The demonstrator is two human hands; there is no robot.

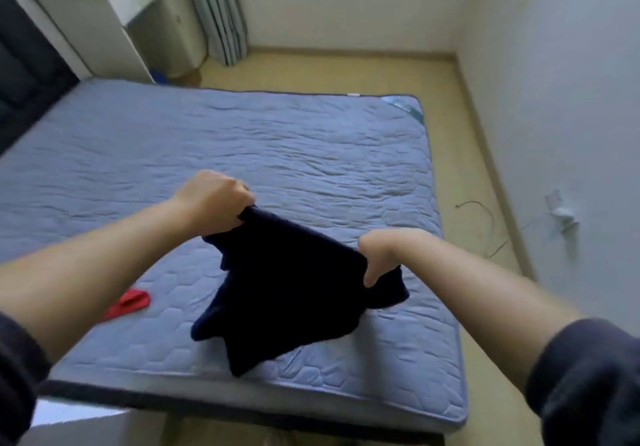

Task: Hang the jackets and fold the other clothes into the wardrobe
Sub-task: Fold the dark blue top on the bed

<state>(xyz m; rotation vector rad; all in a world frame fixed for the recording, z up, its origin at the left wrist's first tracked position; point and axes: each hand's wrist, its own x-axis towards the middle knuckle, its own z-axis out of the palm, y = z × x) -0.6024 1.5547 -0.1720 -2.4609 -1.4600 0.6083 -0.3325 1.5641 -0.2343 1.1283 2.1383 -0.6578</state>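
A dark navy garment (287, 293) hangs between my two hands over the near part of the bed, its lower edge touching the mattress. My left hand (214, 203) grips its upper left corner in a fist. My right hand (377, 255) grips the upper right corner, fingers curled round the cloth. A small red piece of clothing (130, 303) lies flat on the mattress at the near left, partly hidden behind my left forearm.
The bed has a blue quilted mattress (242, 147) with a dark headboard (24, 75) at the left. A white cabinet (97, 33) and grey curtain (221, 12) stand at the back. A cable (485, 224) lies on the floor by the right wall.
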